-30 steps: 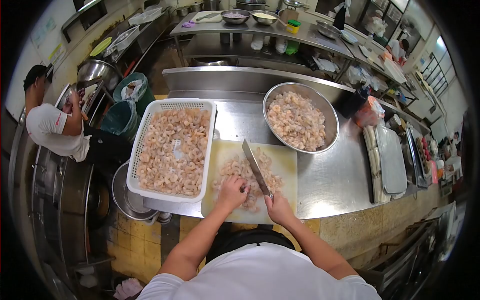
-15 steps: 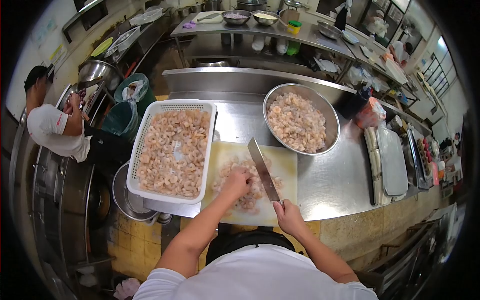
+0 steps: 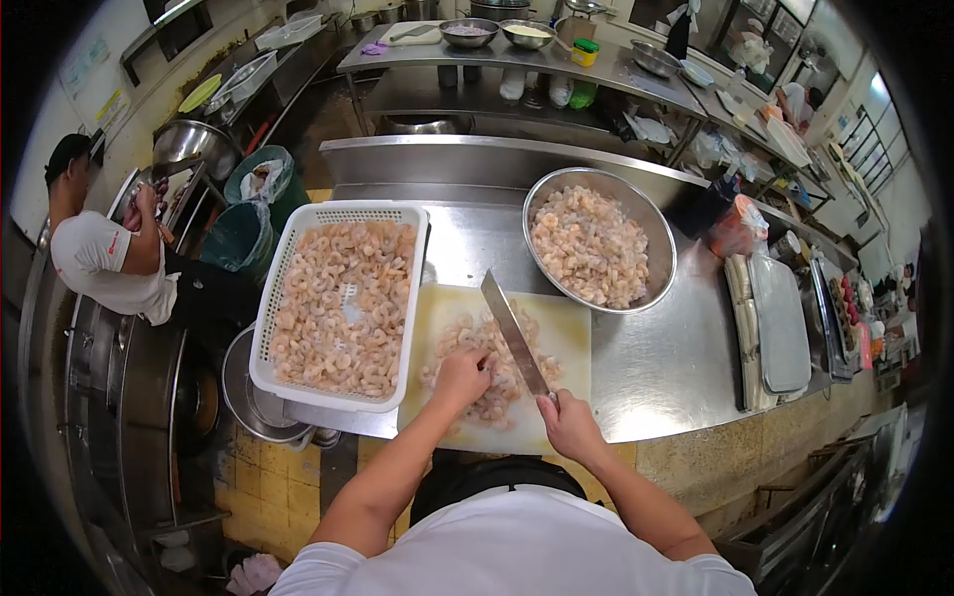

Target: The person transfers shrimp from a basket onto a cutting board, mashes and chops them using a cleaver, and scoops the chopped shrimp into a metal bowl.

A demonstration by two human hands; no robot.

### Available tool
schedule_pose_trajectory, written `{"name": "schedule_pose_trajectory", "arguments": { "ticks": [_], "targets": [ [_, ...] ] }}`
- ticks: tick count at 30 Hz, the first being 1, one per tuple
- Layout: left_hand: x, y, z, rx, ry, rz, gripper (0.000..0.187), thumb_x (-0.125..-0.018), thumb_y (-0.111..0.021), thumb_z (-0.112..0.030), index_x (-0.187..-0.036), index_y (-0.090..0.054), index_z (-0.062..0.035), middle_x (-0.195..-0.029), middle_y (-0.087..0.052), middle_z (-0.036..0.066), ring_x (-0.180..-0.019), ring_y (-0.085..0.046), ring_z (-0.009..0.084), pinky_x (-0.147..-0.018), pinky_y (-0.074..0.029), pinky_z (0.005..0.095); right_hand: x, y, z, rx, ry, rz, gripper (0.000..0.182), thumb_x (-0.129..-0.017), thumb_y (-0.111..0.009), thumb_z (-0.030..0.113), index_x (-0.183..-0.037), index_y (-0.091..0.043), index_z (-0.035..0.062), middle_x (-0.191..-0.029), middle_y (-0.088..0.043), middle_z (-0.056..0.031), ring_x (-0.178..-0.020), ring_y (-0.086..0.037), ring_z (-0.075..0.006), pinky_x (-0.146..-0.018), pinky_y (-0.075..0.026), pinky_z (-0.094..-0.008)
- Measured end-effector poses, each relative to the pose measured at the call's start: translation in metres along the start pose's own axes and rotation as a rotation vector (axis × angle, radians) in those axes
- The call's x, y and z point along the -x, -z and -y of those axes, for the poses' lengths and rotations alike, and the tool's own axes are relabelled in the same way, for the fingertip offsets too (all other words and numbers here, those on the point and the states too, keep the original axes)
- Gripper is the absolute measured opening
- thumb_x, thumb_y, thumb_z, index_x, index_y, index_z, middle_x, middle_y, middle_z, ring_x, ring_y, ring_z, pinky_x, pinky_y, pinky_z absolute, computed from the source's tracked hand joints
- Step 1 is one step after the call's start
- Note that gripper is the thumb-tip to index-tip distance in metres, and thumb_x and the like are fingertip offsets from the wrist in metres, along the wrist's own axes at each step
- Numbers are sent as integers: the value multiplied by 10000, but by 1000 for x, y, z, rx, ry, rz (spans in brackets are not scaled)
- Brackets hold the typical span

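In my right hand [image 3: 570, 425] is the handle of a large kitchen knife [image 3: 515, 338], its long blade angled up and left over the cutting board [image 3: 568, 328]. A loose pile of peeled shrimp [image 3: 509, 405] covers the middle of that board. My left hand [image 3: 465, 377] is closed at the pile, left of the blade, its fingers pinched together on shrimp; the fingertips are partly hidden. Left of the board stands a white perforated basket [image 3: 333, 397] of peeled shrimp. Behind the board on the right is a steel bowl [image 3: 668, 260] full of shrimp pieces.
The steel table [image 3: 656, 382] has a raised back edge. To the right lie a lidded plastic container [image 3: 778, 323], folded cloths [image 3: 742, 328] and a dark bottle [image 3: 711, 202]. Green bins [image 3: 238, 236] and a steel pot [image 3: 260, 382] stand left. A co-worker [image 3: 104, 248] works further left.
The knife and my right hand have shifted slightly left. My left hand has moved a little left and nearer to me, still at the shrimp pile.
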State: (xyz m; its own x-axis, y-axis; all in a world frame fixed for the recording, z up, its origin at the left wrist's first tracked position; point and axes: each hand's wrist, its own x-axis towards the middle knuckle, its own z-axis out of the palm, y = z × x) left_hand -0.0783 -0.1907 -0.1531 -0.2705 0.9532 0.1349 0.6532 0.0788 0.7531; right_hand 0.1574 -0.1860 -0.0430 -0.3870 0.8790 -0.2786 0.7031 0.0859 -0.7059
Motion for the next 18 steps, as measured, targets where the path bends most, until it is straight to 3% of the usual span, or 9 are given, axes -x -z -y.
{"name": "schedule_pose_trajectory", "arguments": {
  "ticks": [3, 6, 12, 18],
  "targets": [
    [0, 2, -8, 100, 227, -4, 188, -913, -725, -185, -1031, -771, -46, -943, -746, 191, -875, -718, 391, -809, -579, 475, 4, -2, 0, 26, 26, -14, 412, -1062, -616, 326, -991, -637, -79, -811, -688, -336, -801, -681, -546, -732, -525, -600],
    [-1, 1, 0, 133, 301, -17, 229, -904, -750, -204, -1060, -760, -37, -941, -763, 177, -870, -742, 357, -812, -587, 450, -16, -39, -40, 133, 100, 10, 398, -1060, -625, 315, -1022, -625, -81, -808, -689, -333, -795, -679, -550, -727, -525, -599],
    [-2, 3, 7, 200, 314, -149, 211, -914, -756, -206, -1019, -738, -24, -894, -772, 164, -837, -755, 308, -789, -590, 418, 6, 1, 4, 14, 6, 44, 441, -1061, -614, 361, -1036, -630, -79, -821, -692, -336, -802, -678, -557, -742, -527, -606],
    [-5, -11, 34, 366, 353, -226, 173, -922, -756, -105, -1065, -711, -17, -849, -730, 73, -752, -686, 184, -711, -562, 342, -11, -30, -37, 131, 84, -15, 417, -1061, -621, 339, -998, -639, -72, -796, -687, -324, -769, -676, -548, -713, -515, -601]
  ]
}}
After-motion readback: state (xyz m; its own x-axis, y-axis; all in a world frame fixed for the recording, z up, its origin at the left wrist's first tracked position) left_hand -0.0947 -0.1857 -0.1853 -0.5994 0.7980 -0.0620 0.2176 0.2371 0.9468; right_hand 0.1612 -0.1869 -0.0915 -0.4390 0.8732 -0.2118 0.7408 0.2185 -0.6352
